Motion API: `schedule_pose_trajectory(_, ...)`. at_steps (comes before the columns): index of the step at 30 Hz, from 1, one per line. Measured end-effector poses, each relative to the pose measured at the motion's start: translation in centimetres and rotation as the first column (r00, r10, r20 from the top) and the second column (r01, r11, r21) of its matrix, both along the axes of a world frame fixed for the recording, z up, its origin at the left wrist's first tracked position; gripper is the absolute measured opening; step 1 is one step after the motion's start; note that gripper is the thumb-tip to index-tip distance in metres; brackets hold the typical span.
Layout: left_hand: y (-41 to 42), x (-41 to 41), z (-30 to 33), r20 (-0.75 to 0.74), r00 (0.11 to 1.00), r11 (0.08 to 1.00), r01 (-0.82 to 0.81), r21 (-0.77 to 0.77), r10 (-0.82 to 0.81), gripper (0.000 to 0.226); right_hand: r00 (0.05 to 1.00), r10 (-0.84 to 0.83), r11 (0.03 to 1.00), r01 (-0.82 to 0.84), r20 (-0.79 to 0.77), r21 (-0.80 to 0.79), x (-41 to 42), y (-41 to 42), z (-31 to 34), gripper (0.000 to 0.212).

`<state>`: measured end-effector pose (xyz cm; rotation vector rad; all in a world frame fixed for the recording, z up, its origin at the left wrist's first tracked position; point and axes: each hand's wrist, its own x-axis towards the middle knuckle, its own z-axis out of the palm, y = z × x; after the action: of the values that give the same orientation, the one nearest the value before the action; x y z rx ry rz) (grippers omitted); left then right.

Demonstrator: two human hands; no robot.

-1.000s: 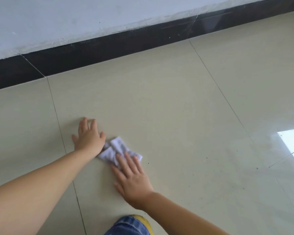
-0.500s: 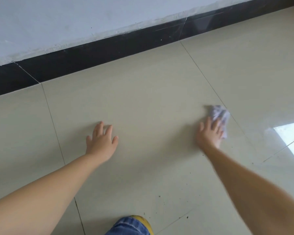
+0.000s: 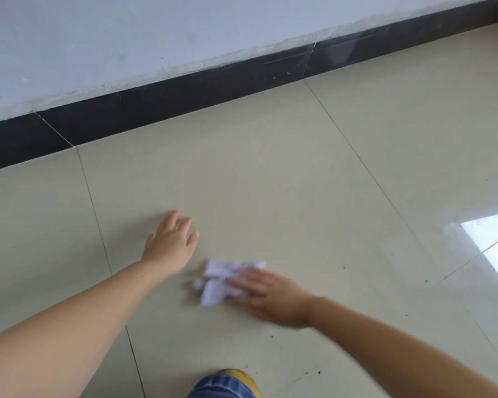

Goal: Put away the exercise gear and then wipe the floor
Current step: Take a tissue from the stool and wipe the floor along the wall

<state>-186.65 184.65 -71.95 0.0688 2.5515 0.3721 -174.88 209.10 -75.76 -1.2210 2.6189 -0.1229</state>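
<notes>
my right hand point(image 3: 270, 297), fingers flat, presses the crumpled white cloth point(image 3: 223, 281) onto the glossy beige tile floor point(image 3: 270, 182), at 4 o'clock of my spread left hand point(image 3: 171, 244); i press evenly, overlapping strokes toward the dark specks point(image 3: 343, 267).

Single head-worn view, looking forward and down, close over tiled floor point(image 3: 270, 168), facing the wall point(image 3: 127, 38)

No readable text, labels, brands, numbers or signs anywhere. The white cloth point(image 3: 226, 281) shows faint grey marks, too motion-blurred to tell if print or creases.
</notes>
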Motion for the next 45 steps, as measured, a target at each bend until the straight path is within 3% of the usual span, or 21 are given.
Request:
schedule_pose_trajectory(3, 0.5, 0.5, 0.0, -0.028, 1.000, 0.999, 0.002, -0.054, -0.004, 0.048, 0.860, -0.510, 0.859, 0.509, 0.003, -0.058, -3.7, 11.0, 1.0, 0.053)
schedule_pose_trajectory(4, 0.8, 0.7, 0.0, -0.037, 0.999, 0.997, 0.001, -0.077, -0.004, 0.049, 0.679, -0.734, 0.676, 0.733, 0.017, -0.068, -4.8, 13.1, 1.8, 0.055)
schedule_pose_trajectory(5, 1.2, 0.9, 0.0, -0.040, 0.999, 0.995, 0.000, -0.099, -0.004, 0.050, 0.399, -0.915, 0.396, 0.917, 0.064, -0.055, -6.0, 14.5, 2.3, 0.054)
schedule_pose_trajectory(7, 2.0, 1.2, -0.1, -0.038, 0.999, 0.992, -0.007, -0.128, 0.002, 0.054, -0.117, -0.985, -0.114, 0.993, 0.128, 0.027, -8.8, 14.5, 2.8, 0.054)
schedule_pose_trajectory(8, 2.3, 1.1, -0.1, -0.037, 0.999, 0.991, -0.014, -0.134, 0.009, 0.055, -0.201, -0.972, -0.194, 0.978, 0.118, 0.073, -10.1, 12.9, 2.9, 0.055)
schedule_pose_trajectory(10, 2.4, 1.0, -0.1, -0.066, 0.997, 0.992, -0.040, -0.120, 0.032, 0.051, -0.059, -0.990, -0.050, 0.997, 0.132, 0.066, -11.9, 7.4, 2.2, 0.055)
schedule_pose_trajectory(13, 1.2, 0.5, 0.0, -0.187, 0.978, 0.995, -0.095, -0.032, 0.087, 0.042, 0.448, -0.886, 0.439, 0.894, 0.118, -0.091, -10.9, -3.7, 0.8, 0.055)
schedule_pose_trajectory(15, -0.7, 0.1, 0.2, -0.209, 0.972, 0.991, -0.120, -0.051, 0.107, 0.045, 0.666, -0.744, 0.653, 0.741, 0.049, -0.156, -7.9, -10.7, 0.0, 0.052)
schedule_pose_trajectory(20, -9.3, 0.0, 0.8, -0.205, 0.956, 0.955, -0.246, -0.165, 0.211, 0.060, 0.971, -0.207, 0.976, 0.213, 0.124, -0.035, -0.6, -17.6, 0.6, 0.052)
schedule_pose_trajectory(23, -14.6, 1.8, 0.9, -0.193, 0.953, 0.946, -0.269, -0.179, 0.234, 0.064, 0.998, 0.052, 0.999, -0.052, 0.022, -0.010, -2.8, -10.5, -0.1, 0.047)
schedule_pose_trajectory(26, -18.5, 4.2, 0.7, -0.166, 0.954, 0.943, -0.278, -0.184, 0.249, 0.067, 0.906, -0.420, 0.905, 0.413, -0.051, -0.104, -8.0, -2.5, 0.1, 0.050)
schedule_pose_trajectory(29, -20.3, 5.8, 0.5, -0.152, 0.958, 0.951, -0.267, -0.155, 0.244, 0.071, 0.310, -0.946, 0.304, 0.950, 0.095, -0.074, -11.2, -1.6, 1.8, 0.061)
schedule_pose_trajectory(30, -20.5, 6.1, 0.5, -0.152, 0.957, 0.956, -0.267, -0.124, 0.248, 0.072, 0.166, -0.981, 0.162, 0.985, 0.101, -0.051, -11.9, -3.6, 1.9, 0.059)
schedule_pose_trajectory(31, -20.6, 6.2, 0.5, -0.158, 0.952, 0.957, -0.279, -0.081, 0.264, 0.073, 0.123, -0.988, 0.121, 0.992, 0.088, -0.030, -12.2, -6.6, 1.8, 0.055)
schedule_pose_trajectory(32, -20.7, 6.2, 0.6, -0.166, 0.942, 0.953, -0.301, -0.032, 0.292, 0.074, 0.177, -0.981, 0.175, 0.984, 0.085, -0.024, -12.0, -10.3, 1.5, 0.054)
schedule_pose_trajectory(34, -21.2, 6.2, 0.6, -0.176, 0.919, 0.936, -0.347, 0.060, 0.352, 0.070, 0.477, -0.875, 0.473, 0.879, 0.085, -0.059, -9.9, -18.5, 0.7, 0.059)
schedule_pose_trajectory(37, -22.8, 6.2, 0.4, -0.173, 0.908, 0.922, -0.361, 0.144, 0.382, 0.064, 0.933, -0.358, 0.932, 0.352, -0.048, -0.090, -2.7, -29.1, 0.2, 0.056)
schedule_pose_trajectory(39, -23.8, 6.3, 0.2, -0.155, 0.916, 0.925, -0.348, 0.153, 0.370, 0.062, 0.996, 0.089, 0.996, -0.089, -0.017, -0.008, 1.9, -31.1, 0.6, 0.053)
schedule_pose_trajectory(41, -24.8, 6.4, 0.0, -0.136, 0.927, 0.934, -0.331, 0.135, 0.348, 0.061, 0.937, 0.347, 0.934, -0.350, 0.047, 0.072, 3.7, -29.0, 0.6, 0.051)
schedule_pose_trajectory(43, -25.2, 6.6, -0.2, -0.139, 0.932, 0.940, -0.319, 0.120, 0.334, 0.060, 0.940, 0.340, 0.940, -0.339, -0.007, 0.039, 2.0, -25.1, -0.1, 0.048)
schedule_pose_trajectory(45, -25.2, 6.8, -0.4, -0.167, 0.931, 0.946, -0.312, 0.090, 0.324, 0.060, 0.997, 0.064, 0.998, -0.065, -0.052, -0.012, -2.6, -20.5, -0.2, 0.050)
